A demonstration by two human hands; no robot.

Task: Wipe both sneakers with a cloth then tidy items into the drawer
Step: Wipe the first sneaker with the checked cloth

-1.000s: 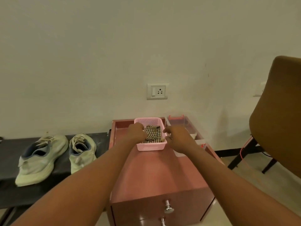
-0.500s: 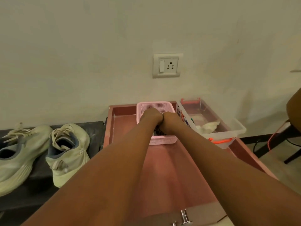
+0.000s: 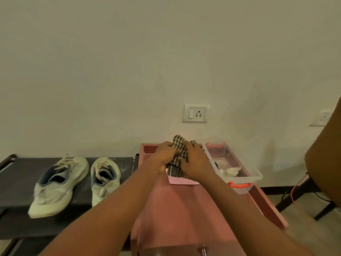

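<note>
Both hands hold a checked brown-and-white cloth [image 3: 178, 147] bunched above a pink basket [image 3: 182, 181] on top of the pink drawer cabinet [image 3: 184, 215]. My left hand [image 3: 164, 155] grips the cloth's left side and my right hand [image 3: 193, 159] grips its right side. The basket is mostly hidden behind my hands. Two pale green sneakers stand side by side on a dark low bench [image 3: 16, 174] to the left: the left sneaker [image 3: 59, 185] and the right sneaker [image 3: 105, 178].
A clear plastic box [image 3: 239, 169] with orange clips holds something white, just right of the basket. A drawer knob [image 3: 203, 251] shows at the bottom edge. A brown chair [image 3: 324, 163] stands at the right. A wall socket [image 3: 195, 113] is behind the cabinet.
Both hands have lifted the checked cloth up out of the pink basket, where it lay a second ago. The camera view shifted, with the sneakers now nearer the middle.
</note>
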